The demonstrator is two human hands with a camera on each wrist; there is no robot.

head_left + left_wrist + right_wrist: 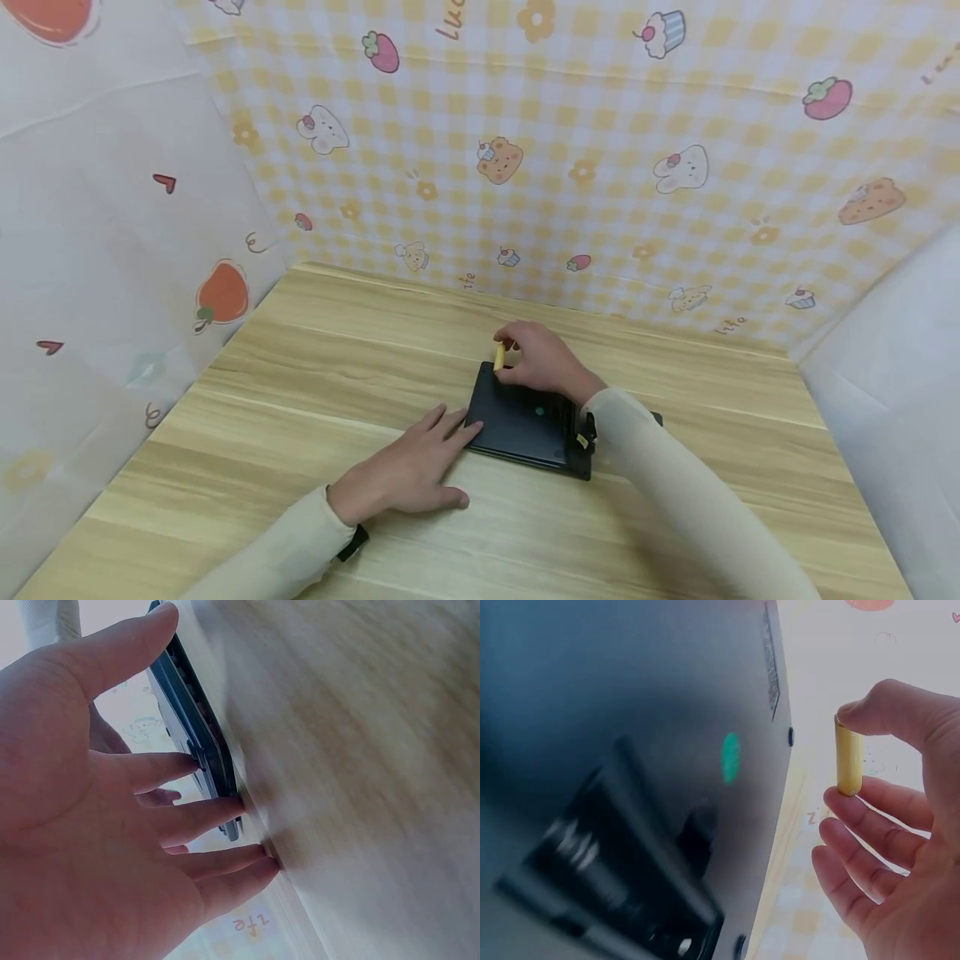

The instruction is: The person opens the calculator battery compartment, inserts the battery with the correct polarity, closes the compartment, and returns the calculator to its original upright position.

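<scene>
Your right hand (543, 360) pinches the yellow battery (499, 357) between thumb and fingertip. The battery is near the far left corner of the black gadget (513, 421), which lies on the table (330, 375). Your left hand (412, 471) has its fingers spread, some tips touching the gadget's left side. The gadget has a green dot (540, 411).

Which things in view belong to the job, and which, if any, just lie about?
Apparently in the job: yellow cylinder, pinched by right hand; black device, touched by left hand.
Just around: wooden tabletop; patterned cloth; perhaps dark piece beside right sleeve.
</scene>
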